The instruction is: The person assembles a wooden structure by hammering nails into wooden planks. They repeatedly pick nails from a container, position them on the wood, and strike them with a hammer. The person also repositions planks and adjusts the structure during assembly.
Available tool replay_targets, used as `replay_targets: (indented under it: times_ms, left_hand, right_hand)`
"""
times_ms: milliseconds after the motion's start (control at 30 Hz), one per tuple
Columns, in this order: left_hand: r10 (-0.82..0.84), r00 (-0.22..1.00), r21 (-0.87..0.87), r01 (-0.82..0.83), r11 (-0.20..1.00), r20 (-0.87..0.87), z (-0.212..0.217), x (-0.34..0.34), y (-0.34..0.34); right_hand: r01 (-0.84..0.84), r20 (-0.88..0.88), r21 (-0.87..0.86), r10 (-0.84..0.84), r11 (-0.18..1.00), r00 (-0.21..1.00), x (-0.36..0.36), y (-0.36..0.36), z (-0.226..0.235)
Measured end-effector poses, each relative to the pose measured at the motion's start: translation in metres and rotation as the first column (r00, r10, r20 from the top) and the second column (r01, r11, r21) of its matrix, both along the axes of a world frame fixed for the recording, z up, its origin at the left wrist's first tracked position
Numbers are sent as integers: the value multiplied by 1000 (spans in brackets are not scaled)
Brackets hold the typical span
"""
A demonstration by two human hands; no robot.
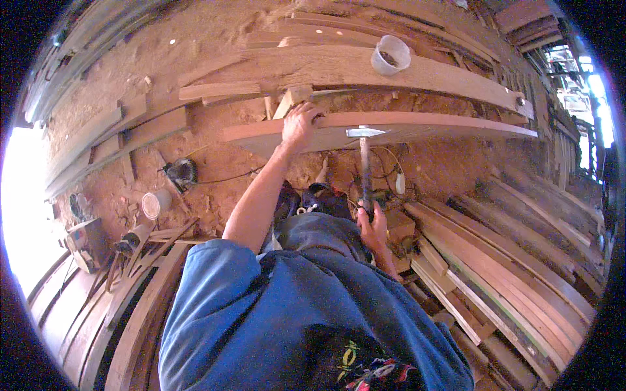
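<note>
Item: long curved reddish-brown wooden plank [417, 127], lying across the frame just ahead of the person, above a sawdust-covered floor [215, 163].

Left grip [300, 124]: fingers curled over the plank's far edge, pressed down on the wood, holding it steady.

Right grip [372, 225]: wrapped tight round the lower end of a metal-headed hammer with a dark straight handle [365, 166]. The head is held at the plank's near edge, just right of the left grip; contact with the wood cannot be told.

Around the grips: a second, wider curved plank [339, 72] is seen beyond the left grip, with a white plastic tub [390, 55] resting on it. Short wooden offcuts [222, 90] lie beyond and left of that grip. Stacked wooden slats [508, 274] are seen right of the right grip.

Progress, as judged: hammering appears to be under way. No nail or peg can be made out, so how much is driven in and what is left cannot be told.
</note>
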State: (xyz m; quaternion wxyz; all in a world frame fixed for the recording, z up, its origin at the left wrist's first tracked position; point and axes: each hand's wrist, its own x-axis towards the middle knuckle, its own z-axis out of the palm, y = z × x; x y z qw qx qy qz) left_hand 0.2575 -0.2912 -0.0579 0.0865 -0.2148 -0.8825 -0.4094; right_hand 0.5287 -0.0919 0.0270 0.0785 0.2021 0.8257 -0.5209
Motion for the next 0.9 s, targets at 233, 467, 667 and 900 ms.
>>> replay_targets:
  times_ms: [233, 467, 667, 900]
  left_hand:
    - [223, 892, 106, -285, 952, 393, 18, 12, -47]
    - [496, 803, 123, -557, 821, 330, 40, 28, -168]
    - [417, 855, 117, -469, 875, 307, 41, 31, -149]
    - [123, 920, 51, -152, 987, 371, 34, 18, -43]
  right_hand:
    - [-26, -47, -29, 25, 999, 999, 0, 3, 0]
    - [34, 44, -139, -28, 990, 999, 1, -5, -1]
    - [44, -16, -206, -49, 977, 999, 2, -19, -6]
    - [110, -67, -259, -132, 960, 989, 2, -16, -1]
